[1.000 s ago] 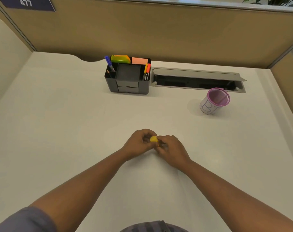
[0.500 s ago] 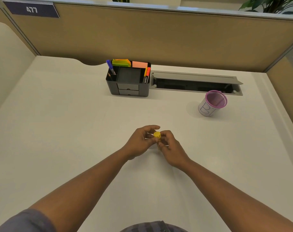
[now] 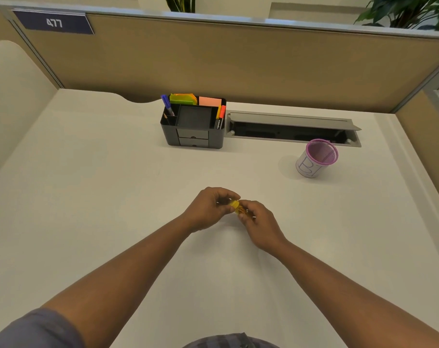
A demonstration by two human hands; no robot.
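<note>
Both my hands meet over the middle of the white desk [image 3: 113, 197]. Between them is a small yellow object [image 3: 236, 206], a little tube or capped container with a clear part; most of it is hidden by fingers. My left hand [image 3: 208, 208] pinches its yellow end with curled fingers. My right hand [image 3: 258, 222] grips the other end. The object is tilted, with its yellow end up and to the left.
A black desk organiser [image 3: 194, 129] with pens, markers and sticky notes stands at the back centre. Right of it is an open grey cable tray [image 3: 292, 129]. A pink mesh cup [image 3: 316, 158] stands at the right. Beige partitions wall the desk in.
The yellow object has turned from upright, cap facing me, to tilted sideways between my fingers. Both hands stay close together at the same spot. The head camera has tilted up slightly.
</note>
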